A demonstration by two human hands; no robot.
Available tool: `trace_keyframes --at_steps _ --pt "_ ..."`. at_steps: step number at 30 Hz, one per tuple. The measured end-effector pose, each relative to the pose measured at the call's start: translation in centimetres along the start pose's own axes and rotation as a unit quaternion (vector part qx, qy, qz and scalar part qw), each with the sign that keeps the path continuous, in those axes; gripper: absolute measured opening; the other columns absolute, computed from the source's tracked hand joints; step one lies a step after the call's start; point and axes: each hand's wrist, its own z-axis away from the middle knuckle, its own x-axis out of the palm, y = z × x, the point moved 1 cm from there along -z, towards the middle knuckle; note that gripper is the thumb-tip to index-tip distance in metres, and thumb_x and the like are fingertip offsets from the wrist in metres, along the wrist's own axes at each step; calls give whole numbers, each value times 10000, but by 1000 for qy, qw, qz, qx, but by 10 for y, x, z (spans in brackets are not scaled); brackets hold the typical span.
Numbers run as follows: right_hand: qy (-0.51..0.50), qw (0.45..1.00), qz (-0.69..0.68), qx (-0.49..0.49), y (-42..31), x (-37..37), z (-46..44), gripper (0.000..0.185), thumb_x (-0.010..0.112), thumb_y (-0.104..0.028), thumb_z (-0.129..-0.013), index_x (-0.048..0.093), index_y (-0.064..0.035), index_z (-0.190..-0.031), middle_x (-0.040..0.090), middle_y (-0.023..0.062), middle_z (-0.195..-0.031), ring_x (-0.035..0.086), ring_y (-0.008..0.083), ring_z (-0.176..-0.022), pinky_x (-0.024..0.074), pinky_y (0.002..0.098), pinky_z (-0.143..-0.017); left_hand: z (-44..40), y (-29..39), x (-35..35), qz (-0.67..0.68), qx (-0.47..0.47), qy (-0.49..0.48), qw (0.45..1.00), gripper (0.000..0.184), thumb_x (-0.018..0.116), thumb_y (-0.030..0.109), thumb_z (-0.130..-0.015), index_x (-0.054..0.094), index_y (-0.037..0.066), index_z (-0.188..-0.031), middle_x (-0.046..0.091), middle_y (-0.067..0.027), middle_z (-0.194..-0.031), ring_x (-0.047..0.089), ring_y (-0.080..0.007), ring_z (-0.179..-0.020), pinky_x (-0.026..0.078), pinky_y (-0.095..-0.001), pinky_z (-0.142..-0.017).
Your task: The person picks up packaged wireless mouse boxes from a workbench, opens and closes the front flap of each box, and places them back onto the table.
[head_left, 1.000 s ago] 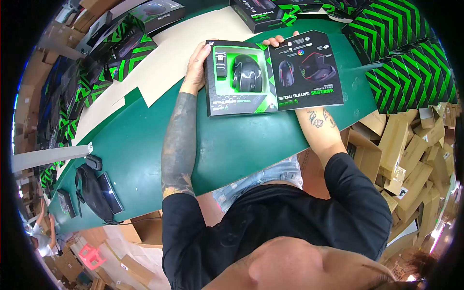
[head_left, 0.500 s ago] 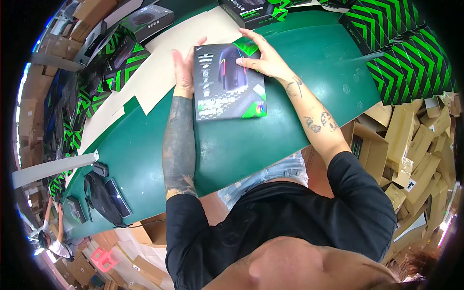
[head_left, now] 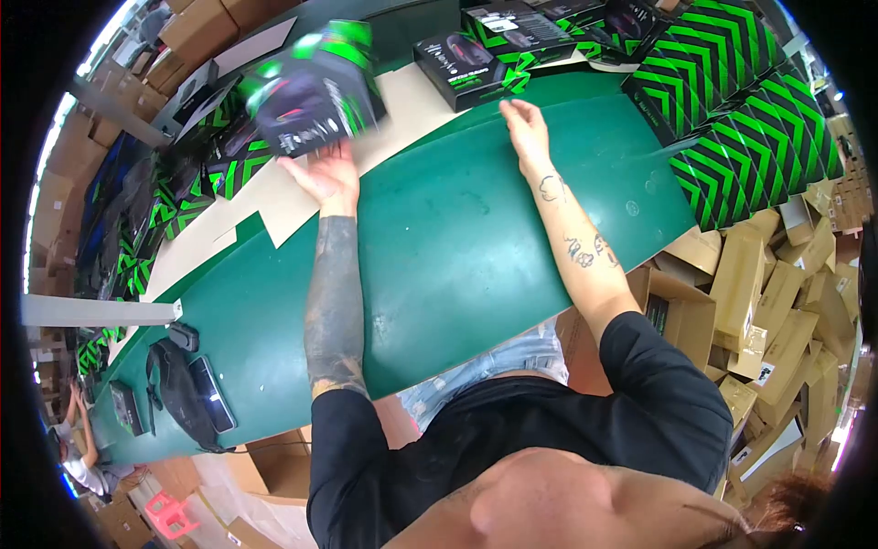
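My left hand (head_left: pixel 325 174) is palm up with the thumb spread, its fingertips at the lower edge of a black-and-green gaming mouse box (head_left: pixel 306 105). The box is tilted and blurred by motion, while the hand looks sharp; no grip around the box shows. Part of the fingertips may be hidden by it. Above the green table (head_left: pixel 439 247), my right hand (head_left: pixel 527 133) has loosely bent fingers and nothing in it. Beyond the right hand lies another gaming mouse box (head_left: pixel 457 69).
Green-striped boxes (head_left: pixel 754 137) stand stacked at the right, above piled brown cartons (head_left: pixel 759 311). More mouse boxes line the far left edge. A black bag (head_left: pixel 178 389) and a phone (head_left: pixel 212 393) lie on the left, near a metal post (head_left: pixel 101 311). Another person is at lower left.
The mouse box has gone from between both hands to the far left and is now tilted. My right hand has let go of it and moved right; my left hand has turned palm up.
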Motion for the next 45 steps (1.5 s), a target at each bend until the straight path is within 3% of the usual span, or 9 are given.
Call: trace_keyframes --at_steps 5,10,14,18,24,27,30,37,45 --pt "100 973 207 -34 -16 -5 -38 857 724 -477 -726 416 39 -1337 460 288 -1329 445 386 -1250 342 409 -1064 1 -22 -13 -345 -52 -76 934 721 568 420 -924 240 -7 -1402 534 -222 -1234 528 -322 -1184 417 -408 -1029" --pt "15 941 337 -6 -28 8 -81 859 672 -662 -692 596 46 -1174 642 234 -1120 605 329 -1095 448 373 -947 18 -42 5 -616 5 -156 772 551 614 261 -920 387 -1 -1348 583 -186 -1202 552 -266 -1173 439 -346 -990" --pt "-88 942 320 -46 -29 54 -39 828 672 -644 -694 610 19 -1187 639 215 -1148 604 304 -1106 449 355 -949 15 -56 5 -786 59 -142 599 863 571 499 -884 234 -79 -1429 367 -273 -1427 378 -347 -1333 302 -371 -1104" --pt "-76 978 186 -50 -13 113 -34 684 680 -511 -775 588 29 -1185 628 197 -1174 578 277 -1135 420 326 -970 19 -50 16 -741 48 -94 664 990 537 563 -876 96 -123 -1436 240 -305 -1480 276 -370 -1385 239 -362 -1135" --pt "-24 948 309 76 -39 140 -81 1209 819 -604 -529 304 102 -1366 483 244 -1340 508 308 -1225 411 335 -1009 3 -41 2 -522 49 3 852 773 595 386 -917 195 -14 -1444 329 -237 -1449 333 -297 -1357 276 -378 -1105" --pt "-29 978 205 8 1 137 -148 970 862 -454 -575 451 97 -1260 582 205 -1209 593 263 -1075 479 333 -907 -4 -34 -10 -391 51 25 918 680 627 337 -907 281 20 -1399 311 -233 -1454 296 -287 -1371 237 -369 -1112" --pt "-162 986 41 -20 -30 132 -123 476 853 -350 -641 712 16 -913 693 146 -984 652 206 -902 501 297 -827 -5 -35 -9 -371 50 14 927 722 612 385 -909 250 36 -1427 216 -210 -1511 197 -257 -1418 172 -370 -1142" --pt "-143 980 13 -135 -15 154 -78 846 869 -222 -654 407 38 -1314 533 178 -1202 553 249 -1071 458 322 -923 -9 -35 0 -469 -47 7 882 996 514 583 -895 -3 -38 -1479 76 -203 -1558 95 -271 -1445 108 -344 -1157" --pt "-202 974 33 101 -64 83 -69 726 764 -365 -768 453 -74 -1356 519 109 -1312 481 273 -1196 348 514 -995 0 -29 0 -389 -18 -94 916 645 449 482 -965 401 -13 -1375 454 -145 -1389 421 -230 -1286 313 -373 -1076"
